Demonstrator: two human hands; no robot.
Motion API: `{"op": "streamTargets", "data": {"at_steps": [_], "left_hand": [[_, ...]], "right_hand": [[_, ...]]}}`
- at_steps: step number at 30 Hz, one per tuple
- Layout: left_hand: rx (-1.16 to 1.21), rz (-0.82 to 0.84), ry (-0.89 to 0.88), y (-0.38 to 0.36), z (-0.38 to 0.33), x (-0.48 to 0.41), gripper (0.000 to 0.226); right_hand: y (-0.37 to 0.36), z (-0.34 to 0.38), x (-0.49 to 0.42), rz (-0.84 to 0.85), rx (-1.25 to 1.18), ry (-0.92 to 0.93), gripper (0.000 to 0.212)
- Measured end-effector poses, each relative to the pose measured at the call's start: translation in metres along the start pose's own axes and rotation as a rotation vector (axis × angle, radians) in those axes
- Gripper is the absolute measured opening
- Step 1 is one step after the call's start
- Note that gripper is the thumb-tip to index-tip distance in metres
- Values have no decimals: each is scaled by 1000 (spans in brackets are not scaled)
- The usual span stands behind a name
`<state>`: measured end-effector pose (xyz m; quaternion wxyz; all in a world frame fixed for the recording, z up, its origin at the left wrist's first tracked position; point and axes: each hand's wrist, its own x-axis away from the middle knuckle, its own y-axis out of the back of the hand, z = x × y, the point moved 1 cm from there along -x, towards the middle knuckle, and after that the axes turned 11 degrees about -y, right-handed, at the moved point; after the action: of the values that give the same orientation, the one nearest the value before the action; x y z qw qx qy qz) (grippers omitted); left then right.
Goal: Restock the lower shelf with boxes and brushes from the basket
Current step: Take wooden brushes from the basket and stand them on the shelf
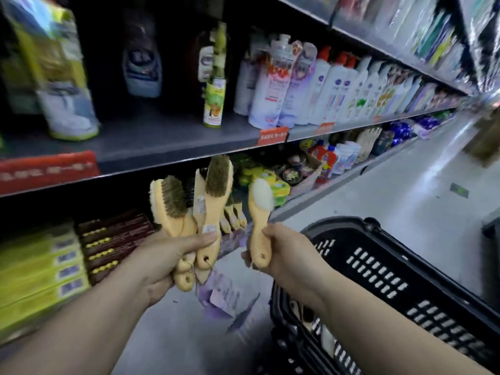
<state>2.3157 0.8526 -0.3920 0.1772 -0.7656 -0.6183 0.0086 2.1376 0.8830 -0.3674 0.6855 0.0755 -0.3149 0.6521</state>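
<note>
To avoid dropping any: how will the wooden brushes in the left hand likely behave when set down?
The brushes are probably stiff: their handles look like solid wood. They will likely splay once released, since the left hand grips several fanned at different angles. Probably light: one hand carries them all.

Left hand (167, 255), right hand (289, 253) bare; 2 forearms (94, 315) bare to frame edge.

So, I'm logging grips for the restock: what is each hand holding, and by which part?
Left hand grips a bunch of wooden brushes by their handles; right hand holds one white-bristled brush by its handle.
</note>
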Motion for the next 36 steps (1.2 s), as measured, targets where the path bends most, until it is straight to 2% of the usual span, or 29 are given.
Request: {"op": "streamTargets", "data": {"at_steps": [3, 5, 8, 10, 13, 16, 19, 21, 24, 26, 29, 32, 36], "left_hand": [[59, -204, 16, 44, 16, 11, 40], [92, -266, 69, 67, 33, 13, 36], [111, -381, 101, 93, 52, 4, 32], [118, -420, 81, 101, 55, -6, 34], [117, -488, 73, 108, 63, -22, 38], [50, -581, 81, 114, 77, -32, 41], [93, -620, 99, 120, 83, -38, 35], [142, -622, 102, 124, 84, -42, 30], [131, -611, 99, 127, 83, -44, 31], [132, -620, 99, 128, 82, -45, 28], [97, -640, 98, 131, 84, -47, 29], [33, -664, 93, 138, 92, -50, 35], [-1, -693, 99, 151, 104, -59, 41]], "right_hand": [[-26, -15, -33, -41, -14, -77, 24], [-38, -25, -52, -37, 55, -93, 29], [-50, -36, -74, -29, 198, -107, 18], [-55, -43, -86, -35, 281, -131, 19], [-57, -54, -103, -66, 279, -191, 12], [-55, -70, -117, -155, 323, -254, 25], [-52, -80, -129, -273, 555, -239, 31], [-53, -82, -138, -328, 626, -281, 28], [-55, -82, -154, -362, 529, -239, 26], [-57, -81, -170, -335, 422, -146, 17], [-60, -81, -192, -351, 378, -129, 6], [-65, -89, -216, -317, 441, -110, 27], [-76, -101, -250, -245, 627, 7, 35]]}}
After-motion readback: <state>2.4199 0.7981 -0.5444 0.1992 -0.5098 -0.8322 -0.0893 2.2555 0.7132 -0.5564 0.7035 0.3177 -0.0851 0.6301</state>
